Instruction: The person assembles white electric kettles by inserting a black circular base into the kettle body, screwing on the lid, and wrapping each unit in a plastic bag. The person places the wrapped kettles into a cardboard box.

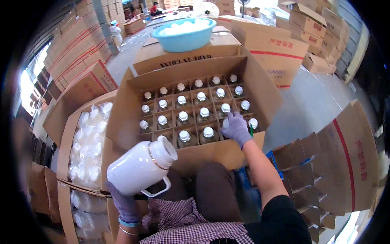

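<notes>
A white thermos jug (136,167), tilted with its open mouth to the upper right and its handle below, rests in my gloved left hand (124,202). The fingers of that hand are partly hidden beneath its base. My gloved right hand (237,129) reaches into the front row of a divided cardboard carton (195,156), its fingers bent round the top of a white-capped bottle (225,123). Most of that bottle is hidden. Several more clear bottles (208,134) with white caps stand upright in the cells. Something thin and green (251,131) shows beside the right hand.
On the left, an open carton (65,162) holds several plastic-wrapped white parts (87,146). A light-blue basin (178,40) with white pieces stands beyond the bottle carton. To the right lie an open carton flap (345,162) and cardboard dividers (302,179). Stacked boxes (75,44) line the background.
</notes>
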The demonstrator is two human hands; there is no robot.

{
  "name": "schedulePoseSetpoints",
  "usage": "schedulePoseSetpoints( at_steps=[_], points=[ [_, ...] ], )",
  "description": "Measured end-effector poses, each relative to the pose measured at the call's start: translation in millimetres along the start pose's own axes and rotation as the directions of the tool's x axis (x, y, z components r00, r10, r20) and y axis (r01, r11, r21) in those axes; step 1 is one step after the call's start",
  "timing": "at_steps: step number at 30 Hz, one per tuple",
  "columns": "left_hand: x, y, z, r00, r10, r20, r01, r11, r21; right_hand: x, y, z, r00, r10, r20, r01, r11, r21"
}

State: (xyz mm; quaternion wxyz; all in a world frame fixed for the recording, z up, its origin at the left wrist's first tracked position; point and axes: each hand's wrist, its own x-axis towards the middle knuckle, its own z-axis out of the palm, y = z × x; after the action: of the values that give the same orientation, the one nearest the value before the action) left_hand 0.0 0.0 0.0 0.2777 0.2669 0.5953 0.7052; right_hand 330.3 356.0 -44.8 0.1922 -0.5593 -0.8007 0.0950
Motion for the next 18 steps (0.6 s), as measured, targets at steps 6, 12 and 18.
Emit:
schedulePoseSetpoints(
  at_steps=[6,12,18],
  points=[
    [-2,5,17,0.976,0.196,-0.091,-0.182,0.973,0.142,-99,-141,-43,0.544,-0.388,0.744,-0.546,0.510,0.665],
    [-2,-6,12,0.963,0.231,0.140,-0.262,0.923,0.282,-129,-139,-65,0.860,-0.495,0.121,0.173,0.507,0.845],
    [-1,4,20,0.969,-0.012,0.248,0.001,0.999,0.045,-170,-145,-87,0.860,-0.510,0.031,0.295,0.544,0.785]
  ],
)
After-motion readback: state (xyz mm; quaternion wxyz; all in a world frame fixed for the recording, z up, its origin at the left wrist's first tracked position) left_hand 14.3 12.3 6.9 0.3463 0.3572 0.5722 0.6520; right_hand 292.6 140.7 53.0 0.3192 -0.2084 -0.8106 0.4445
